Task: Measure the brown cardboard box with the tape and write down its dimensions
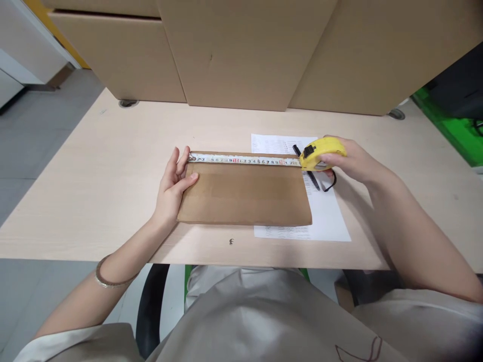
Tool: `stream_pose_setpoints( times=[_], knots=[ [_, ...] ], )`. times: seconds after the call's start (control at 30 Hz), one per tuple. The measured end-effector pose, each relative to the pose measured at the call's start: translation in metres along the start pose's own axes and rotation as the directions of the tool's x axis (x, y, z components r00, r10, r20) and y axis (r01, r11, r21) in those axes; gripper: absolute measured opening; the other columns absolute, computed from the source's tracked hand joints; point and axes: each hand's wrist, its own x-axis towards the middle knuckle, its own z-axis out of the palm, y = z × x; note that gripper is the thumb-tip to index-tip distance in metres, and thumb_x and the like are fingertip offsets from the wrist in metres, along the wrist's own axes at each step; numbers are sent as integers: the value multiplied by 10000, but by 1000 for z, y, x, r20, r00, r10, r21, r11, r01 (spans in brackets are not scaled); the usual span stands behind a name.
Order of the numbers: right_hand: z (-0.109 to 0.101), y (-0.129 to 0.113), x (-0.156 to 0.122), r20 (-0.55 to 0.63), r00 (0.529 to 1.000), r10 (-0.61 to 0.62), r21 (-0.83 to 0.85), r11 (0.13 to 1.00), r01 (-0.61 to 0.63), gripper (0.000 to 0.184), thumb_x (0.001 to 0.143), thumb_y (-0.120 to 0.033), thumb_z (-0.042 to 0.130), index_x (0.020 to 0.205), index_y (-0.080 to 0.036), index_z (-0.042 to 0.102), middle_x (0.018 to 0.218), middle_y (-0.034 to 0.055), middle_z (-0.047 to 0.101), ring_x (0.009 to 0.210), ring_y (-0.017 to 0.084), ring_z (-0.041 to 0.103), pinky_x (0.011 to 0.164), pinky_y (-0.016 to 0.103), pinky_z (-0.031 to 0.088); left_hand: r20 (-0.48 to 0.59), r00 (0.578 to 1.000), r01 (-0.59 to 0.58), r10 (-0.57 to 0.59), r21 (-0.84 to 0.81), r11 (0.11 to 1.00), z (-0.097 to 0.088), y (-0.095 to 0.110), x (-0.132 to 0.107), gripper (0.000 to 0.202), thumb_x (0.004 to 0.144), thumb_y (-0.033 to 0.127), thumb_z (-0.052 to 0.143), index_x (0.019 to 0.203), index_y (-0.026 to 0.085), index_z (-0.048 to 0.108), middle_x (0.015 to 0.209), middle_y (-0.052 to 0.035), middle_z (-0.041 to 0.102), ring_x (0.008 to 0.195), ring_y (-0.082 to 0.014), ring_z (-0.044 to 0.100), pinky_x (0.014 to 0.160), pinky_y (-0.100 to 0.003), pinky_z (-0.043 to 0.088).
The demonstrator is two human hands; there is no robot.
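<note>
A flat brown cardboard box [245, 196] lies on the desk in front of me. My left hand [174, 183] grips its left edge, thumb on top and fingers at the upper left corner, by the end of the tape. Along the far edge of the box runs the extended blade [249, 160] of a tape measure. Its yellow case [324, 151] is held in my right hand [349, 158] at the box's upper right corner. A black wrist strap hangs from the case. Partly hidden behind the case, a black pen [313, 180] rests on a printed sheet.
The printed paper sheet [332, 221] lies partly under the box on the pale wooden desk [113, 201]. Large cardboard boxes [241, 55] line the back of the desk. A small dark mark [231, 242] is near the front edge. Something green [433, 120] stands at the right.
</note>
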Motion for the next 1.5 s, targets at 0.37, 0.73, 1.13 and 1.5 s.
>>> stream_pose_setpoints(
  times=[0.37,0.73,1.13,1.5],
  knots=[
    [58,-67,20,52,972,-228,-63,971,231,465,862,-606,929,972,-243,661,852,29,676,698,181,620,556,295,468,-5,1000,14,-14,16,1000,-4,-8,3,1041,818,414,947,1734,379,454,1903,-79,361,1812,-355,153,1464,-569,204],
    [112,-101,31,119,880,-460,-475,752,457,456,956,-635,805,1092,-256,590,931,15,659,877,248,670,776,372,528,-21,989,147,-147,3,989,5,6,-4,987,848,435,921,1724,314,484,1833,-90,496,1774,-379,306,1434,-535,331],
    [84,-42,-23,189,806,-561,-563,610,557,625,1019,-746,656,1435,-281,686,1342,167,711,1226,410,640,1055,573,500,-16,981,192,-191,21,981,11,15,-8,683,870,476,869,1524,340,728,1726,-39,630,1635,-470,513,1330,-566,489],
    [15,20,-19,-18,968,250,-729,659,-184,474,1102,-504,567,706,-245,541,745,76,658,708,258,580,700,375,375,-94,975,201,-200,4,980,17,17,-8,642,846,421,862,1470,322,755,1681,-29,669,1597,-459,551,1331,-593,484]
  ],
)
